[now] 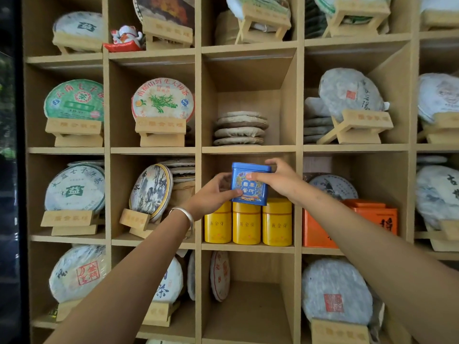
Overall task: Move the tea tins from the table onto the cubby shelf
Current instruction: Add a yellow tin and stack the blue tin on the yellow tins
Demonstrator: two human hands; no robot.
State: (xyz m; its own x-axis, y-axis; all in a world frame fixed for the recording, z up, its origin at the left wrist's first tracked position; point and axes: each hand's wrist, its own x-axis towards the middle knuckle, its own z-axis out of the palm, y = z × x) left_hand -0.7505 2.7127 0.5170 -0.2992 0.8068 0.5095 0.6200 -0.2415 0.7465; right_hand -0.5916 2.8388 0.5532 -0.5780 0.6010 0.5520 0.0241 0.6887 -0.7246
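While both your arms reach up toward the frame's centre, your left hand (213,192) grips the left side of the blue tea tin (249,184) and your right hand (278,178) pinches its lid and right side. White characters on its front label are too small to read. It sits between your palms, just above three yellow canisters (247,223) marked 黄金芽 in the centre cubby of the shelf (198,150).
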